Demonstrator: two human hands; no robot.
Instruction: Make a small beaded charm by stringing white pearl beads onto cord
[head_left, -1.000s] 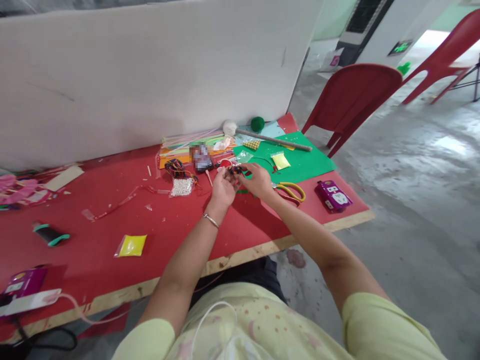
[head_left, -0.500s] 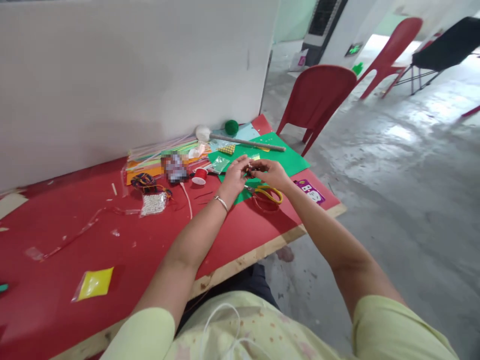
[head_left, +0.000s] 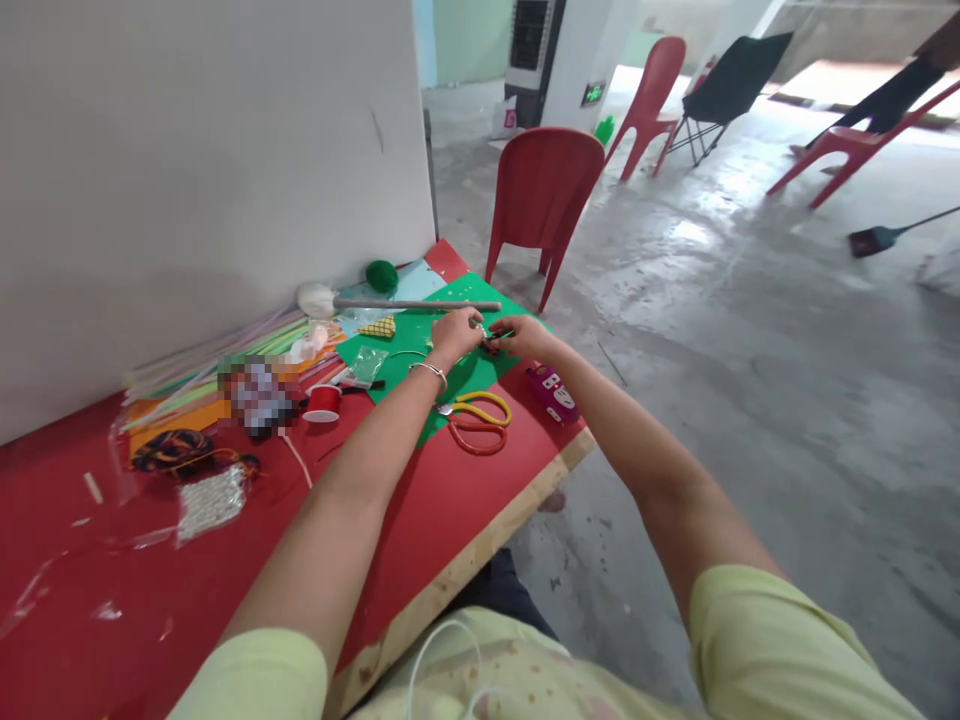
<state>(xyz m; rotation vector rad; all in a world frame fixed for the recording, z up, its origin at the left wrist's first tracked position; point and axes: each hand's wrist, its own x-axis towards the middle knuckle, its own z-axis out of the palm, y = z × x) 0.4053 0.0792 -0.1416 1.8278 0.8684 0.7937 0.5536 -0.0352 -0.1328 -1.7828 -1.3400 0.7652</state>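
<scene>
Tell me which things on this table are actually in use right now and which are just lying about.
In use: left hand and right hand pinching a small dark piece over the green sheet.

Lying about: scissors, red spool, bead bag, purple gadget.

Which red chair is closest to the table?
The solid-backed red chair just past the table's far corner. The other red chairs stand farther back across the concrete floor.
</scene>
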